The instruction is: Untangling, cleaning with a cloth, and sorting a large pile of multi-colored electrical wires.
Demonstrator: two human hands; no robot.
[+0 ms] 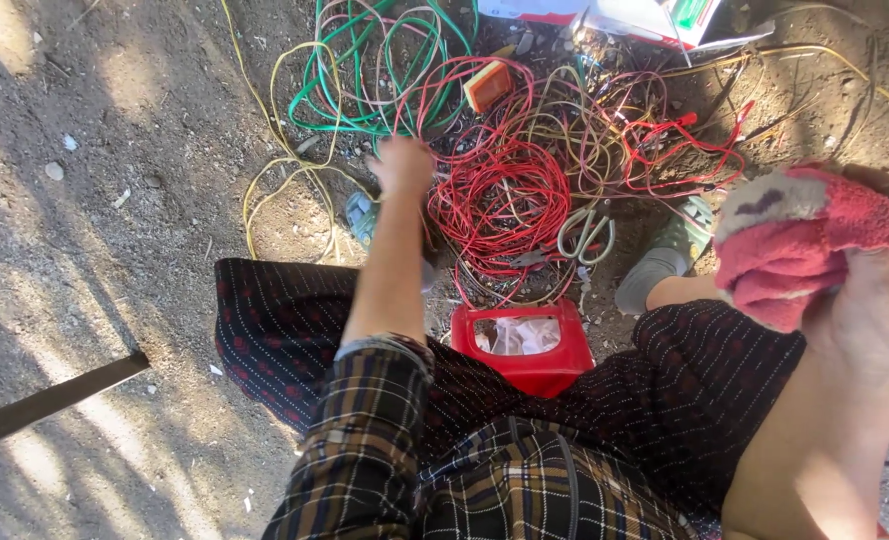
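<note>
On the far left, one yellow wire point(265, 175) loops over the dirt ground point(115, 150), with one bundle of green wire point(365, 80) beyond it. The left hand point(402, 165) reaches far out to the tangle of red wire point(505, 200); whether its fingers are closed cannot be told. One pair of scissors point(585, 235) lies right of the tangle, one red container point(525, 345) nearer. At right, the right hand point(880, 300) grips one pink cloth point(800, 245).

One pair of scissors point(586, 235), one red container point(525, 348), one pink cloth point(800, 245), one orange block point(489, 86), two hands
</note>
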